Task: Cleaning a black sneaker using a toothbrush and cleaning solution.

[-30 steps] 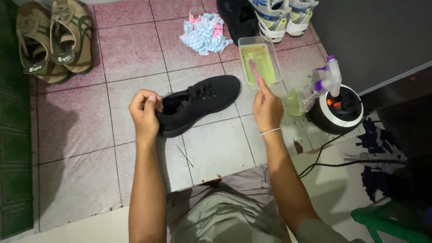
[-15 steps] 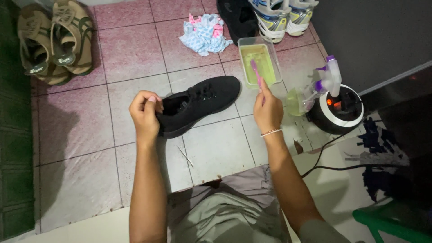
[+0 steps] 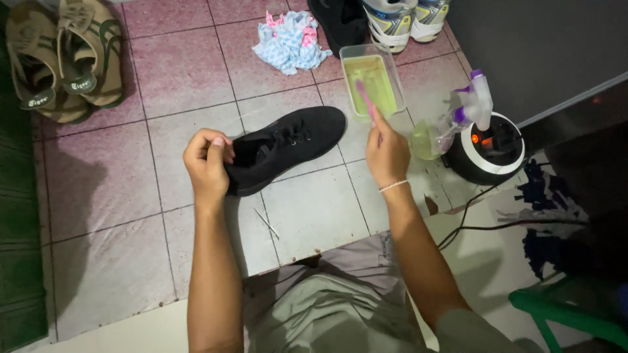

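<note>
Dipping the pink brush (image 3: 364, 98) into the tub (image 3: 373, 84) of greenish liquid, the right hand (image 3: 387, 151) is closed round its handle. The left hand (image 3: 208, 163) is clamped on the heel of the black shoe (image 3: 288, 147), which lies on the tiles beside the tub. It seems wise to wet only the bristles and keep the shoe steady.

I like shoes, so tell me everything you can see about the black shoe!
The shoe is all black, with black laces and what looks like soft fabric on top. It is low, like a sneaker. It lies at a slant on the tiles, toe pointing up and to the right, toward the tub. The left hand grips its heel end. The right hand is not touching it.
</note>
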